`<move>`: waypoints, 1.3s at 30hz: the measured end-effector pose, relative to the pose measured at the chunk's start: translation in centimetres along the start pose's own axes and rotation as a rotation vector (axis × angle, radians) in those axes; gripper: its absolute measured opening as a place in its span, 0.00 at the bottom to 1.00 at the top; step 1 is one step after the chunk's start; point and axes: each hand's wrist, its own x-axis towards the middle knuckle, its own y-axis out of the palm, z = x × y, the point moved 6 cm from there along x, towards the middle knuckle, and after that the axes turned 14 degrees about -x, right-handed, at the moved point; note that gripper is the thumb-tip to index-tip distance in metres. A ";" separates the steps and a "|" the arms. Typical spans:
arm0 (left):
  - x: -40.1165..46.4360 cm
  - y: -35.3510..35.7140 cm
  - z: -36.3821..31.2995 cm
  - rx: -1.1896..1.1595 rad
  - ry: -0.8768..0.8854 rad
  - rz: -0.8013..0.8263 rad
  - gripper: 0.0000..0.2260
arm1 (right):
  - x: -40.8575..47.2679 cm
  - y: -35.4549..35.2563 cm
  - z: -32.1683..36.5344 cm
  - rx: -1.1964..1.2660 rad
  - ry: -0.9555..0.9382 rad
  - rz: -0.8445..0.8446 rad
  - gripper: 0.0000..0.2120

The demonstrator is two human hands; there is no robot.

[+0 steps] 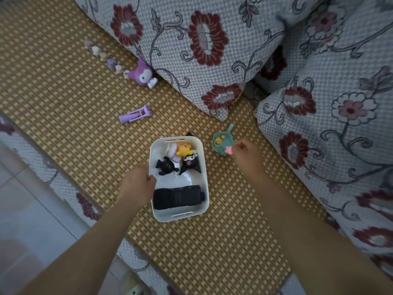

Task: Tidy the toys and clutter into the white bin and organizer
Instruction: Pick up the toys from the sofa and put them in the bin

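- Your left hand (138, 184) grips the white bin's (203, 167) left rim.
- Your right hand (247, 153) pinches a small pink piece (229, 150) beside the green toy pan (222, 143), right of the bin.

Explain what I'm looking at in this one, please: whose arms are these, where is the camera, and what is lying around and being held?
There is no machine here. A person wears a wide-angle camera on the head, so the single picture looks down along their own bare arms.

The left hand grips the rim of a white bin standing on a woven mat. In the bin lie a yellow figure, two black figures and a black boxy object.

The right hand pinches a small pink piece just beside a green toy pan on the mat.

Still out on the mat: a purple plastic toy, a purple figure against a floral cushion, and a row of small pastel pieces, too blurred to identify.
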 end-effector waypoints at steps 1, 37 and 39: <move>0.0 0.0 0.0 -0.010 -0.007 -0.002 0.13 | 0.4 -0.1 0.2 0.027 0.004 0.006 0.05; -1.5 -1.0 -0.7 -0.135 -0.063 -0.045 0.08 | -6.8 0.6 11.6 -0.228 -0.409 0.185 0.04; -1.8 -1.3 -1.0 -0.149 -0.045 -0.053 0.11 | -8.2 2.4 13.0 -0.316 -0.470 0.210 0.05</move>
